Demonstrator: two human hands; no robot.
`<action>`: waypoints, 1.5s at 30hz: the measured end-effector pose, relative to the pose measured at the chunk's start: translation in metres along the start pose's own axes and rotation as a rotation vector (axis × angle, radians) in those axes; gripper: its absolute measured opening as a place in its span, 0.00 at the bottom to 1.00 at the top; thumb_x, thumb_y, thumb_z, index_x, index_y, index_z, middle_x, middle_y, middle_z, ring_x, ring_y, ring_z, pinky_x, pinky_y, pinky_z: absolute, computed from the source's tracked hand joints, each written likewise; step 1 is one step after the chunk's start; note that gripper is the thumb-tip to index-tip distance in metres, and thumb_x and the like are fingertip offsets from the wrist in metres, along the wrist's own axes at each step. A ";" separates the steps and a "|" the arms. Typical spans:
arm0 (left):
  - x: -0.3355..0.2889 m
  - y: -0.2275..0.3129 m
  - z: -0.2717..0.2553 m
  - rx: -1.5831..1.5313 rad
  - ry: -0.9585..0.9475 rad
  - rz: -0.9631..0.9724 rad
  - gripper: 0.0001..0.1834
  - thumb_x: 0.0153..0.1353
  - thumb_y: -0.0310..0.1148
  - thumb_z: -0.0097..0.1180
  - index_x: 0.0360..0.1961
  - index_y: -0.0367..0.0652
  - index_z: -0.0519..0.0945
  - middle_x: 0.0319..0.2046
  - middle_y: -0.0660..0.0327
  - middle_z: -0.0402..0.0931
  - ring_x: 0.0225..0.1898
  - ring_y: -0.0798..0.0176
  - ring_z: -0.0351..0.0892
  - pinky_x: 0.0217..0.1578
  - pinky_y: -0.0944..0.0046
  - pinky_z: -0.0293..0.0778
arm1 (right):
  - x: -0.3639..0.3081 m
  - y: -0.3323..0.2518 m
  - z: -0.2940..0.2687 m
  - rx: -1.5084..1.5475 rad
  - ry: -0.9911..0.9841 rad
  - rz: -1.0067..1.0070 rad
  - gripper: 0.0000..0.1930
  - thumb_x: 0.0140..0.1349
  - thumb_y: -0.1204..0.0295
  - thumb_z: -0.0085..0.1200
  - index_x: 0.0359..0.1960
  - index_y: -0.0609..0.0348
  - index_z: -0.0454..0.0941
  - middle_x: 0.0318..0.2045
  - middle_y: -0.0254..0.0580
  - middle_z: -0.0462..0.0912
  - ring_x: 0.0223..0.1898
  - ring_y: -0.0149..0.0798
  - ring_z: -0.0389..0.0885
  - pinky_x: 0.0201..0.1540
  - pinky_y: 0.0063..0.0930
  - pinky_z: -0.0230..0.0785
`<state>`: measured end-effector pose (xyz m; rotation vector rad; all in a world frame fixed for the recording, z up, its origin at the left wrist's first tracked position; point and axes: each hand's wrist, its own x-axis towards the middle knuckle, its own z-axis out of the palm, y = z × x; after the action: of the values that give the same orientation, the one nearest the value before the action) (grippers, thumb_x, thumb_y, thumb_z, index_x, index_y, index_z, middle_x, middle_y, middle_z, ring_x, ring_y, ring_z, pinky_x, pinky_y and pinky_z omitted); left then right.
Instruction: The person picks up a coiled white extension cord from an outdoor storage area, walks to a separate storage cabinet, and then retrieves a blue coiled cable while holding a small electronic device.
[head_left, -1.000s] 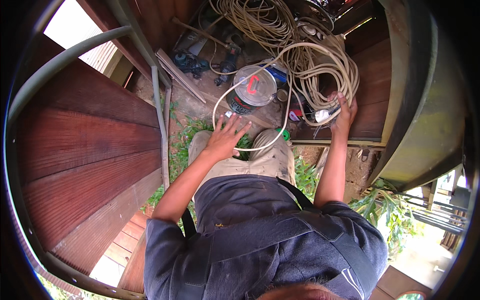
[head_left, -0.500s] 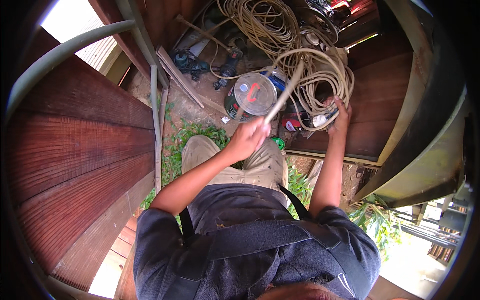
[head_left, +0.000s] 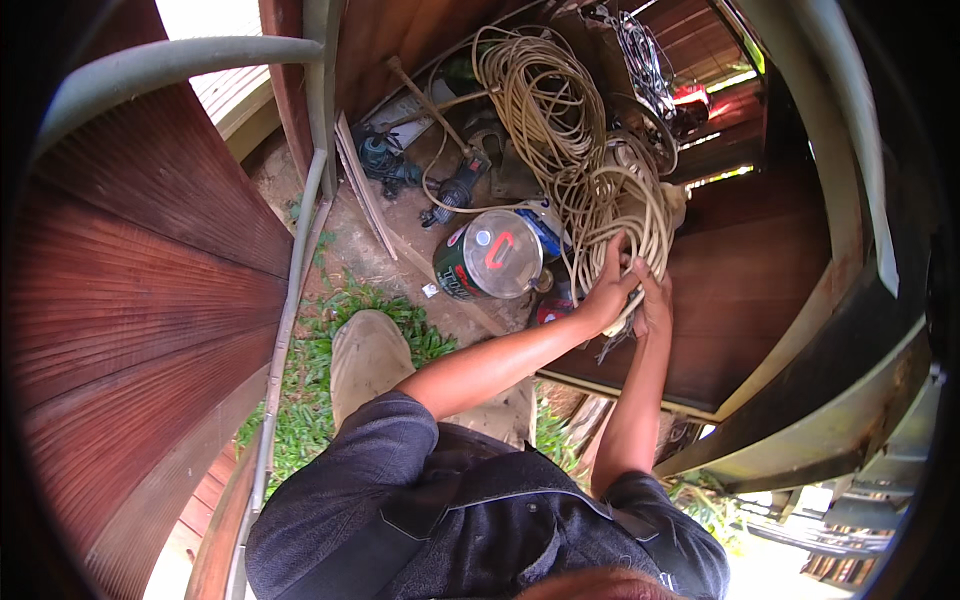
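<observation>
A coil of beige cable (head_left: 645, 215) is gathered in front of me, right of centre, its loops bunched at the lower end. My left hand (head_left: 608, 287) is closed round the near loops, thumb and fingers on the strands. Close beside it, my right hand (head_left: 654, 302) grips the same bundle from the right, with the fingers partly hidden by the cable. A second, larger tangle of beige cable (head_left: 535, 95) lies behind, and its strands run into the held coil. Just left of the coil stands a round tin (head_left: 500, 255) with a red mark on its lid.
Two power tools, one dark grey (head_left: 458, 190) and one teal (head_left: 385, 165), lie behind the tin near a long-handled tool (head_left: 425, 100). A wooden plank panel (head_left: 160, 270) rises at the left. Dark boards (head_left: 750, 290) lie right of the coil. Grass (head_left: 300, 390) grows near my knees.
My left hand has moved right and forward from the loose cable length it was holding up, onto the coil beside my right hand. The loops are now bunched together. The view has shifted.
</observation>
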<state>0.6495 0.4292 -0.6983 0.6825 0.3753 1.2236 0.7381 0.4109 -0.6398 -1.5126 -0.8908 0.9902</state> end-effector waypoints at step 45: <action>0.337 -0.025 -0.303 0.326 0.504 0.215 0.53 0.53 0.54 0.75 0.71 0.35 0.62 0.63 0.45 0.70 0.63 0.49 0.73 0.59 0.47 0.74 | 0.066 -0.028 -0.046 -0.006 0.588 0.021 0.12 0.60 0.65 0.63 0.38 0.57 0.76 0.22 0.41 0.77 0.24 0.40 0.78 0.32 0.34 0.78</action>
<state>0.5899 0.8264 -0.9101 0.6975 0.9554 1.5569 0.8045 0.4594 -0.6168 -1.6909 -0.4563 0.5033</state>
